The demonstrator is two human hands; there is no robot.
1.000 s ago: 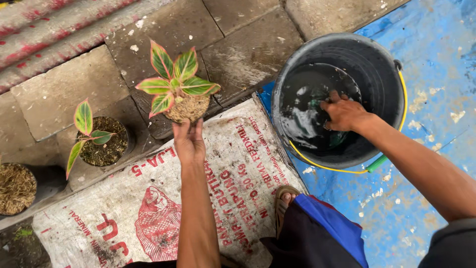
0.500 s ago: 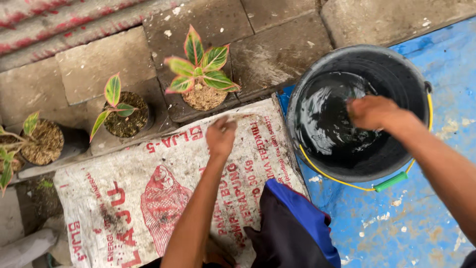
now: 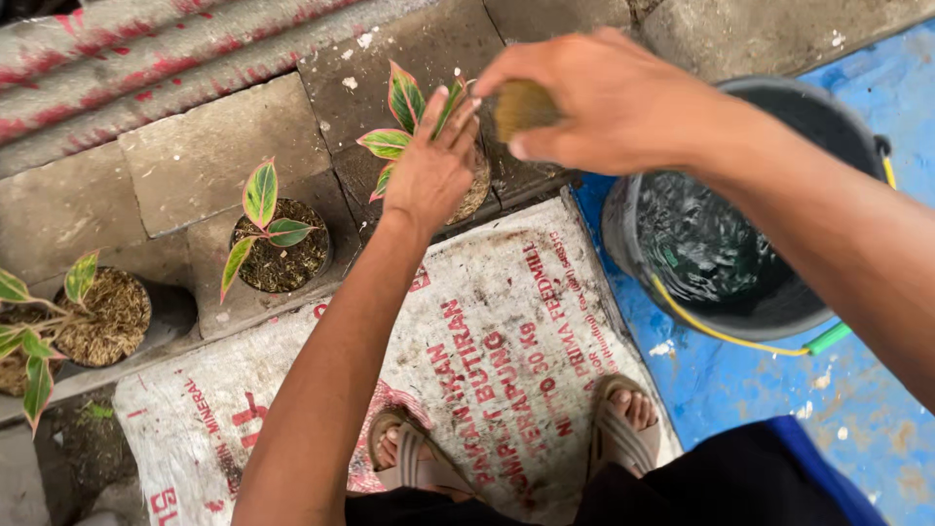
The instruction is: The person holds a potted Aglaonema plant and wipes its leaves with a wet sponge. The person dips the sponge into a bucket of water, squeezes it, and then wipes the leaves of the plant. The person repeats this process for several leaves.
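Small brown fibrous clump gripped in the fingers of the right hand, held above a potted plant with pink-edged green leaves on the grey stone paving. Left hand flat and open, fingers together, laid against that plant's leaves and soil. Just to the right, a black plastic bucket of water on blue tarpaulin. Further left, two more potted plants. Below, sandalled feet on a white printed woven sack.

Grey stone paving meets a blue tarp, under flat daylight, red-streaked corrugated sheet behind
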